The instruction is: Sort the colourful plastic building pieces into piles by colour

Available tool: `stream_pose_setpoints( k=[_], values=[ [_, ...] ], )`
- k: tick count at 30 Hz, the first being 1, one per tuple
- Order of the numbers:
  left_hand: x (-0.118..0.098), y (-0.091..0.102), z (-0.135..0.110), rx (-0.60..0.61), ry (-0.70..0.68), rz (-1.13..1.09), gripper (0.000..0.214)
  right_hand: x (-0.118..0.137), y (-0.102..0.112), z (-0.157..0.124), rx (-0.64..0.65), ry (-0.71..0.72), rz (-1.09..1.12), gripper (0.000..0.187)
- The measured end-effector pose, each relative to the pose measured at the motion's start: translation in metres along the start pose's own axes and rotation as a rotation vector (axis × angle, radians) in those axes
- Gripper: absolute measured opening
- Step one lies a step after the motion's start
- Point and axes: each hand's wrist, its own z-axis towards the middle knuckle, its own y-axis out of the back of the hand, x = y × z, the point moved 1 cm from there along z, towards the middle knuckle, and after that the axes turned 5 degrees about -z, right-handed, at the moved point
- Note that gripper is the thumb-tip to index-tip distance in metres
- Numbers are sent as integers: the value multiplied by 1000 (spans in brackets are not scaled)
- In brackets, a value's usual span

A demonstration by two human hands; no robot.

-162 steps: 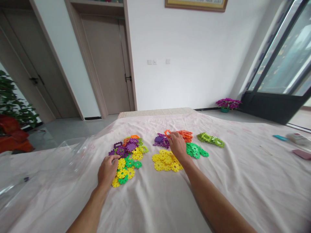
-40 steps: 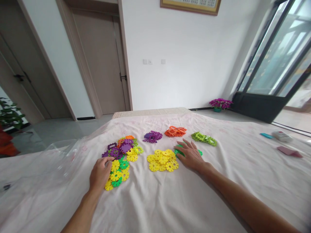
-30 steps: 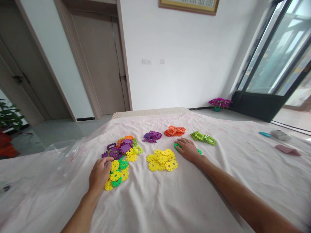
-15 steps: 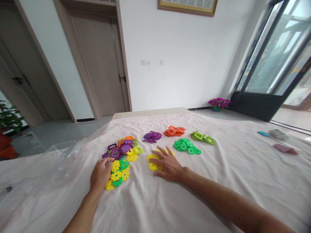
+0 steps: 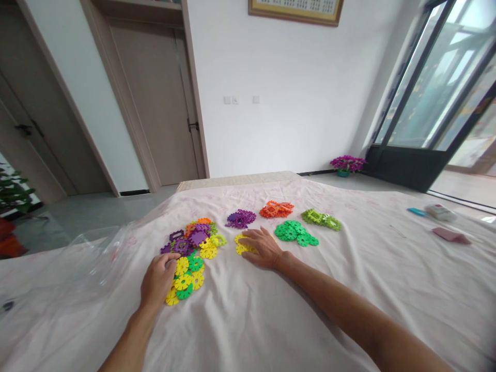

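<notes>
On the left, clear plastic (image 5: 93,253) is spread over the cloth (image 5: 240,320); at the right, a white item (image 5: 440,212) and a pink item (image 5: 451,235) are seen, well apart from the hands. Beyond the middle, a purple heap (image 5: 241,218), an orange heap (image 5: 276,209) and a lime heap (image 5: 321,219) are laid out, with a green heap (image 5: 292,231) nearer. The central yellow heap (image 5: 241,248), made of notched round discs, is partly hidden by the right hand (image 5: 264,250), its fingers spread. The multicoloured mixed pile (image 5: 199,237) is met at its left edge by the left hand (image 5: 157,279), fingers curled; whether anything is gripped cannot be told.
</notes>
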Motion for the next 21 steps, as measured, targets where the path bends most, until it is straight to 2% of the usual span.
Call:
stream_pose_setpoints(
  k=[2, 4, 7, 10, 12, 15, 21],
  values=[
    [0, 1, -1, 0, 10, -1, 31, -9, 5, -5, -51, -18, -10, 48],
    [0, 1, -1, 4, 17, -2, 32, -29, 15, -17, -167, -135, -62, 48],
    [1, 1, -1, 12, 18, 4, 31, -83, 30, -48, -337, -506, -235, 54],
    [1, 1, 0, 18, 10, 20, 31, -147, 39, -89, -338, -940, -341, 74],
    [0, 1, 1, 19, 10, 32, 32, -182, 38, -111, -270, -1100, -314, 86],
    [0, 0, 1, 16, 3, 33, 31, -212, 29, -122, -179, -1177, -258, 95],
    [4, -1, 2, -17, -36, 35, 33, -234, 11, -93, -128, -1166, -241, 87]
  ],
)
